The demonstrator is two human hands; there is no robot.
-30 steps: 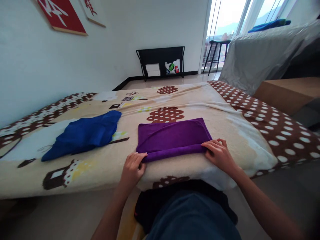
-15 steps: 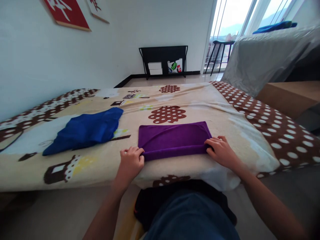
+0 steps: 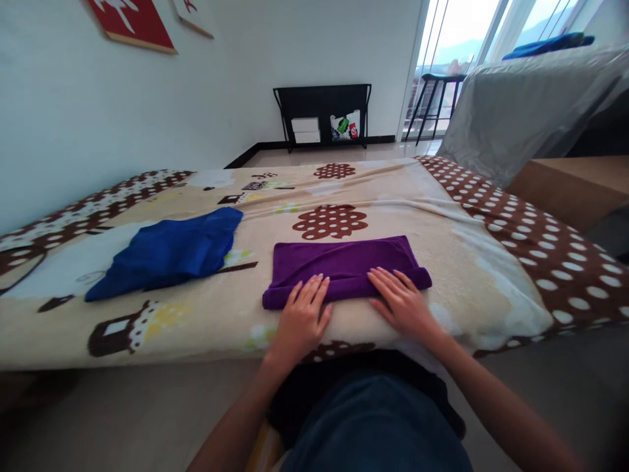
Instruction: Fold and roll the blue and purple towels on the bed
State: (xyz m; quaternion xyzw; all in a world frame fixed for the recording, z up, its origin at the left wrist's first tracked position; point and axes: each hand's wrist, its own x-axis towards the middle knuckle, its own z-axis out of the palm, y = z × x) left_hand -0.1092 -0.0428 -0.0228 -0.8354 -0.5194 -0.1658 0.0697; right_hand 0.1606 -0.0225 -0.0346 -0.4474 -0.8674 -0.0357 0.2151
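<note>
Resting lower centre, slightly spread fingers (image 3: 313, 292) of left hand (image 3: 301, 320) and right hand (image 3: 401, 305) span the rolled purple cloth (image 3: 324, 257), presumably for evenness.

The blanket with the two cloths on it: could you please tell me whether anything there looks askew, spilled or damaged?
The blue cloth looks mildly askew: it lies rumpled and slanted on the blanket, unlike the flat, partly rolled purple cloth under the left hand and right hand. No spill or damage shows.
</note>
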